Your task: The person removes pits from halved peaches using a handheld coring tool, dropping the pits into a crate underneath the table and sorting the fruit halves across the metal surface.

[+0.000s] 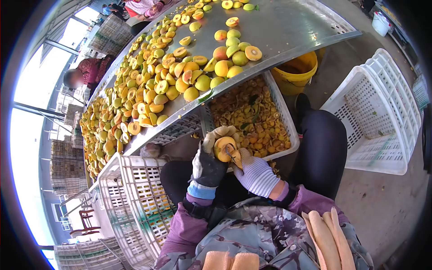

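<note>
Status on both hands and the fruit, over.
Left hand holding halved fruit, cut face showing. Right hand has small tool against it. No obstruction seen between them.

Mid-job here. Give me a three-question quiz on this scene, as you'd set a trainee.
1. Multiple choice: where is the yellow bucket?
a) On top of the table
b) Lower than the tabletop, near its edge
c) Inside a white crate

2. True or false: the left hand and right hand are both ungloved.

3. Fill the gap: the left hand holds a cut piece of ____.

Key: 1 b; 2 false; 3 fruit.
</note>
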